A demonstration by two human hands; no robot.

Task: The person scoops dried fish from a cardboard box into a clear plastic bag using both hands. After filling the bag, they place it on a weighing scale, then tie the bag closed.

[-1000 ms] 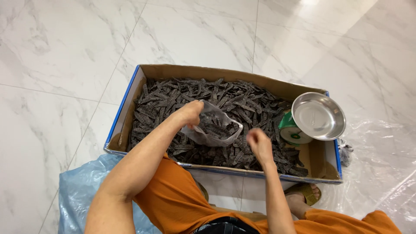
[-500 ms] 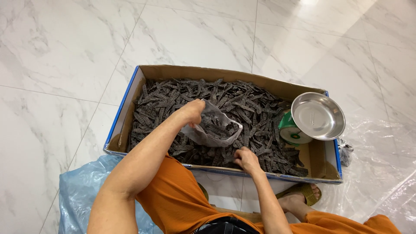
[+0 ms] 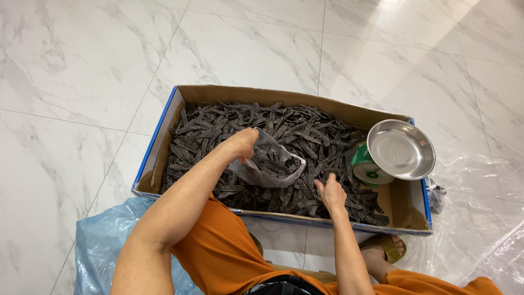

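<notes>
A wide cardboard box (image 3: 164,139) with blue sides lies on the floor, filled with several dark flat strips (image 3: 305,134). My left hand (image 3: 243,143) grips the rim of a clear plastic bag (image 3: 270,166) that rests open on the pile and holds some of the strips. My right hand (image 3: 330,192) presses down among the strips near the box's front edge, fingers curled around a few of them.
A small green scale (image 3: 364,166) with a round steel pan (image 3: 401,148) sits in the box's right end. White marble floor tiles surround the box. A blue plastic sheet (image 3: 95,246) lies at lower left, clear plastic (image 3: 475,218) at right. Orange clothing covers my knees.
My right hand slid left along the front of the pile, then back to the right, reaching into the strips. My left hand and the bag have stayed put.
</notes>
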